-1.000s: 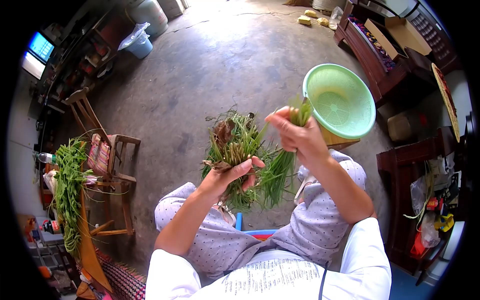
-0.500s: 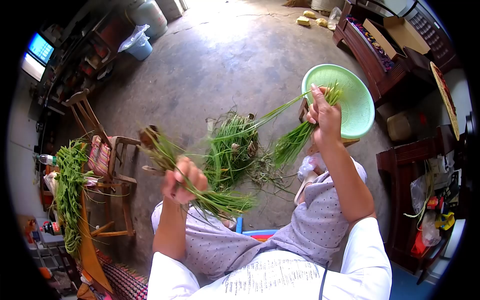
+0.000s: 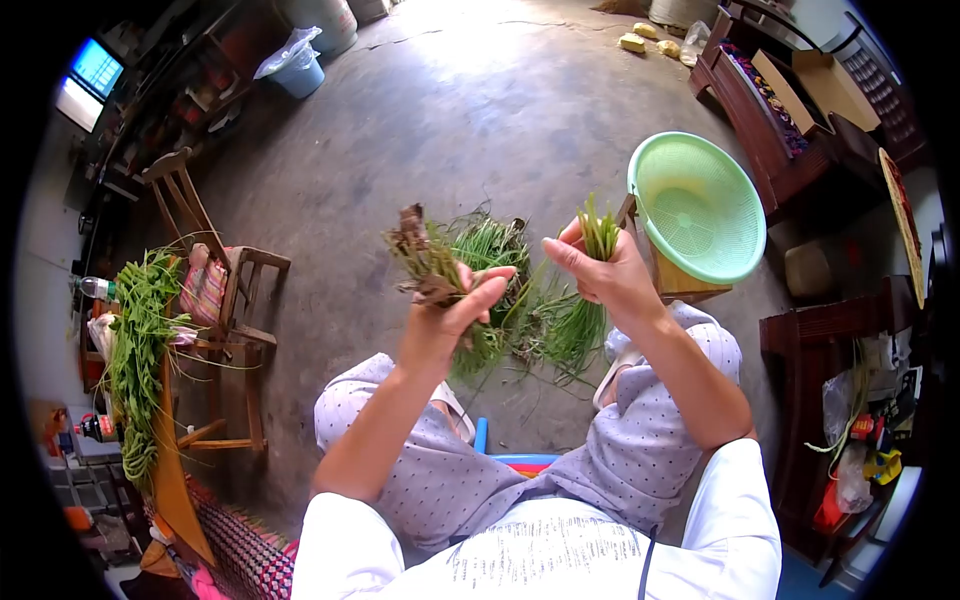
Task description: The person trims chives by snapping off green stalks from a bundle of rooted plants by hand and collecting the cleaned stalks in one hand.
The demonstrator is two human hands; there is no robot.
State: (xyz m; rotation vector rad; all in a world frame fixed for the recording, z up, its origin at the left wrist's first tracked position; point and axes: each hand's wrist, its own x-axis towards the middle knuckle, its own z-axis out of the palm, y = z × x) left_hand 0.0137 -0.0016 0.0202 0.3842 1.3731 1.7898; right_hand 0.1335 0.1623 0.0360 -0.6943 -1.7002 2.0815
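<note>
My left hand (image 3: 450, 315) is closed round a bunch of chives (image 3: 425, 260) whose brown, soil-caked root ends point up and away from me. Its green leaves hang below the fist. In my right hand (image 3: 620, 275) is a second bunch of chives (image 3: 576, 335), pale cut-looking ends up, leaves drooping toward the floor. Thumb and fingers of that hand close around the stems. Behind and between both hands lies a loose pile of chives (image 3: 490, 240) on the floor. Right of my right hand, a light green plastic colander (image 3: 700, 165) rests tilted on a wooden stool (image 3: 678, 278).
At left, leafy green stems (image 3: 140, 350) drape over a wooden board near a wooden chair (image 3: 190, 205). A blue bin (image 3: 298, 78) with a plastic liner stands far left. Dark wooden furniture (image 3: 740, 90) lines the right. Yellowish blocks (image 3: 632, 42) lie on the far floor.
My left hand has moved right and turned, bringing the root ends upright. My right hand has come slightly left and down; the long strands stretched between the bunches are gone.
</note>
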